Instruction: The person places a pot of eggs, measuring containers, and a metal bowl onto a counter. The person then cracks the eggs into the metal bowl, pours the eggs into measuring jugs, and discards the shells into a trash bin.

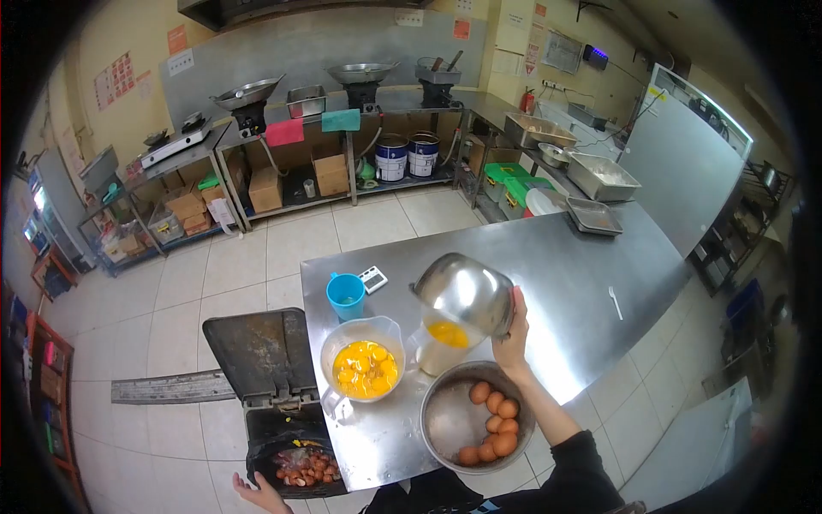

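Observation:
My right hand (511, 338) grips a shiny steel bowl (467, 291) by its right side. The bowl is tipped above a translucent jug (441, 355) with yellow egg in it. Left of that stands a clear measuring jug (364, 398) of cracked eggs with whole yolks (366, 368). In front of the right forearm, a round metal pot (445, 420) holds several brown eggs (505, 443). My left hand (257, 494), open with fingers apart, is low beside a bin (257, 355) of broken eggshells (306, 469); the bin's lid is up.
A blue cup (345, 295) and a small white digital device (372, 279) are at the steel table's (548, 274) far left. A white plastic utensil (616, 302) lies to the right. Metal trays (593, 217) stand farther back. Woks (363, 74) sit on burners along the wall.

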Demonstrator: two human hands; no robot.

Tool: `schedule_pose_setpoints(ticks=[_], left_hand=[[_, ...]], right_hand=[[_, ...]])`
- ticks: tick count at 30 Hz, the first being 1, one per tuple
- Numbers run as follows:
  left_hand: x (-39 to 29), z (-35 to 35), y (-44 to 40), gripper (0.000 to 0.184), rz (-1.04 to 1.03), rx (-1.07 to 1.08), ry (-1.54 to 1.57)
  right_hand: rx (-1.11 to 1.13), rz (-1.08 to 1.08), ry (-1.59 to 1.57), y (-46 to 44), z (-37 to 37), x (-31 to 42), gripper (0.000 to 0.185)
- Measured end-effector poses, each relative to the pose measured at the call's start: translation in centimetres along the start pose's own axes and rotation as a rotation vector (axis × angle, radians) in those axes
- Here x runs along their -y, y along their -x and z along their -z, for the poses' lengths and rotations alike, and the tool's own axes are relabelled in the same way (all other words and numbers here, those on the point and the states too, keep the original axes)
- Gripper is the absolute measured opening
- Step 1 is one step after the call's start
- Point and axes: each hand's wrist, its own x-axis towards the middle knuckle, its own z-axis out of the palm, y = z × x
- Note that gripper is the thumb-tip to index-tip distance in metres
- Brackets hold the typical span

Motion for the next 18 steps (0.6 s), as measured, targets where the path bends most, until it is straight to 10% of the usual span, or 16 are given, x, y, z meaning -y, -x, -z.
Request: schedule_pose_setpoints(ticks=[5,9,15,18], left_hand=[[-7.2,-0.9,0.0,0.054,-0.019,0.073,0.209],[-18.1,1.6,1.3,0.044,0.065,0.32,0.398],[-28.4,6.3,3.4,0.042,-0.073,0.756,0.669],[-31.7,4.9,4.4,0.04,-0.098,1.071,0.841]], right_hand=[[-0.262,-0.428,-0.244,-2.1,-0.3,0.9,0.035],[-0.016,-1.399,-1.239,-2.7,3.9,-0.4,0.011],[0.124,-1.644,-1.301,3.4,8.5,8.6,0.015],[0.539,-1.562,-0.796,7.5,6.1,15.2,0.02]])
